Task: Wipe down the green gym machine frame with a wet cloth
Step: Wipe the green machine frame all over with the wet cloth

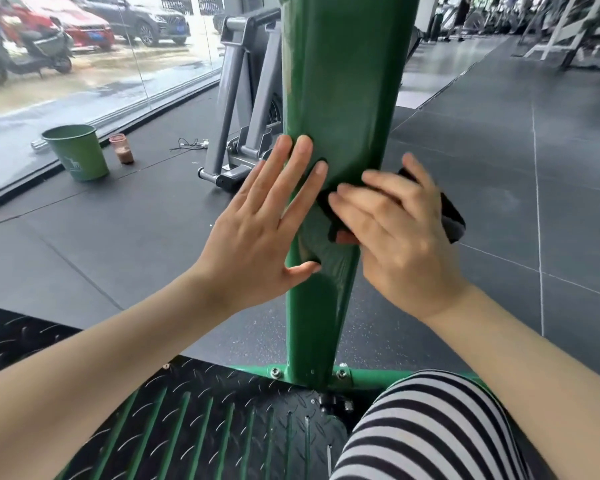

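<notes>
Right hand point(400, 233) presses dark cloth point(447, 213) on green frame point(336, 98) — cloth under fingers.

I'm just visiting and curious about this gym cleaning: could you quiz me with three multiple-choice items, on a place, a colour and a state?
1. Where is the green plastic bucket?
A) on the floor by the glass wall
B) on the footplate
C) hanging from the post

2. What colour is the crumpled wiping cloth?
A) white
B) black
C) yellow

3. How is the left hand?
A) fist
B) gripping the cloth
C) flat, fingers straight on the green metal upright post

Answers: A, it stands left beside a cup; B, dark fabric under the right hand; C, its palm rests open.
</notes>
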Available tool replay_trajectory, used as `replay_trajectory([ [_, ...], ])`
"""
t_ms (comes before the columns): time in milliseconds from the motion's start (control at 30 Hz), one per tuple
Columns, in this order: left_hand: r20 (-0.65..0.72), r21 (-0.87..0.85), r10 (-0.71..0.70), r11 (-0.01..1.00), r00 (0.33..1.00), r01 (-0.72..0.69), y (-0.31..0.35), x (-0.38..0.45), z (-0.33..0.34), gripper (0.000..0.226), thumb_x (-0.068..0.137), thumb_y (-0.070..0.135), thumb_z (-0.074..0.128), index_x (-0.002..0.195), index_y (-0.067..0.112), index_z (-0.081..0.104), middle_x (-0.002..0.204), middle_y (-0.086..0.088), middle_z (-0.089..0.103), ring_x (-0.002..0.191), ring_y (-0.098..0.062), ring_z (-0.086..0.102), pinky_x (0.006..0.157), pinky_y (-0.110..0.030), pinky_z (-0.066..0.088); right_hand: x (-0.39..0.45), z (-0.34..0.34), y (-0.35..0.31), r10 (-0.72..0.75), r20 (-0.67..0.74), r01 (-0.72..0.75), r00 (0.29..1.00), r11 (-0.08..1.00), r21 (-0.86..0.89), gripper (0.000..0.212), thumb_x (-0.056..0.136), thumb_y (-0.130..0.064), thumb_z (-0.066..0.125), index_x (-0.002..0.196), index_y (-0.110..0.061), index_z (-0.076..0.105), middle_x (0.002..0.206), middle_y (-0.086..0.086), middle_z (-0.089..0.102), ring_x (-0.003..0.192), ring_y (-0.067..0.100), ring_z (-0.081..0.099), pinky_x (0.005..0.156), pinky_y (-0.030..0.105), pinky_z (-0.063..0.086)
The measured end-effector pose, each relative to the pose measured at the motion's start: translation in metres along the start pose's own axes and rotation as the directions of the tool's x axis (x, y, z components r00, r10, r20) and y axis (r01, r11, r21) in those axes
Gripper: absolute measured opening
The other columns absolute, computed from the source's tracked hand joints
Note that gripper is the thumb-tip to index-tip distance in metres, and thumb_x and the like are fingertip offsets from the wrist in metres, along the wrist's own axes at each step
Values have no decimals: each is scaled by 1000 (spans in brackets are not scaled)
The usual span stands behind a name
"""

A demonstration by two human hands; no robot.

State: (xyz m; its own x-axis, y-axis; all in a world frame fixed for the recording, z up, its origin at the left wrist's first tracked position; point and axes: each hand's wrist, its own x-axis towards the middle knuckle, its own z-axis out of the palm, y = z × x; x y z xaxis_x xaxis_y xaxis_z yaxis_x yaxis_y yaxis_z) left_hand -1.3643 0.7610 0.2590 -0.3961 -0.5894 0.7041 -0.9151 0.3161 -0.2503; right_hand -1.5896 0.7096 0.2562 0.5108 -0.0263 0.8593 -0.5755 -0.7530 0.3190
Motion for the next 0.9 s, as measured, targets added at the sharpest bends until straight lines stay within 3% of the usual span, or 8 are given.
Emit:
replay_trajectory([
  [167,13,-22,7,1000,1000,-6,2,-3,2,130,73,62,83,163,6,9,169,-20,5,158,-41,2,128,-53,19,-24,13,-14,13,15,-13,1000,999,-33,32,101,-7,68,133,-5,69,128,10,71,117,30,53,105,58,47],
  [300,15,-27,27,999,1000,-26,3,-6,3,133,71,63,86,163,5,10,168,-19,3,158,-44,5,127,-55,23,-24,9,-7,-68,95,67,993,998,20,46,100,-33,73,135,-3,68,127,12,70,114,31,51,93,54,52],
  [400,18,-38,24,999,1000,-23,2,-5,4,136,68,63,89,162,5,11,168,-19,5,158,-45,5,127,-55,22,1,0,-3,-89,51,87,995,995,43,35,104,-29,68,127,-4,73,117,8,74,103,30,55,88,50,52],
  [533,11,-47,26,999,1000,-25,0,-6,3,136,66,63,90,162,4,13,168,-21,7,158,-43,6,127,-54,21,17,-1,-2,-36,-30,37,999,999,21,24,103,-14,65,121,-2,74,116,9,74,104,35,62,93,54,50],
  [600,17,-40,26,999,1000,-25,1,-6,2,138,65,63,90,162,3,13,168,-24,10,157,-45,8,127,-56,23,5,5,-6,-72,-7,73,997,996,44,22,101,-10,68,118,1,75,117,12,74,110,35,62,100,61,48],
  [700,23,-23,33,999,999,-32,1,-5,2,138,64,62,91,162,3,13,167,-25,10,157,-47,9,125,-57,25,-23,10,-8,-167,65,164,984,985,44,16,99,-7,71,111,1,78,112,11,76,103,34,71,105,70,43],
  [800,32,-22,24,999,999,-23,4,-5,2,138,64,61,91,162,5,12,168,-20,6,157,-46,8,124,-57,27,-31,5,-5,-203,122,194,972,978,83,13,102,-7,67,107,-1,78,108,9,76,100,33,72,109,71,40],
  [900,35,-13,23,1000,999,-23,4,-9,5,135,68,60,89,162,4,11,168,-22,5,157,-45,6,125,-56,26,-15,-1,1,-122,63,118,991,991,67,15,101,-9,70,112,-2,78,111,8,76,104,34,64,112,67,37],
])
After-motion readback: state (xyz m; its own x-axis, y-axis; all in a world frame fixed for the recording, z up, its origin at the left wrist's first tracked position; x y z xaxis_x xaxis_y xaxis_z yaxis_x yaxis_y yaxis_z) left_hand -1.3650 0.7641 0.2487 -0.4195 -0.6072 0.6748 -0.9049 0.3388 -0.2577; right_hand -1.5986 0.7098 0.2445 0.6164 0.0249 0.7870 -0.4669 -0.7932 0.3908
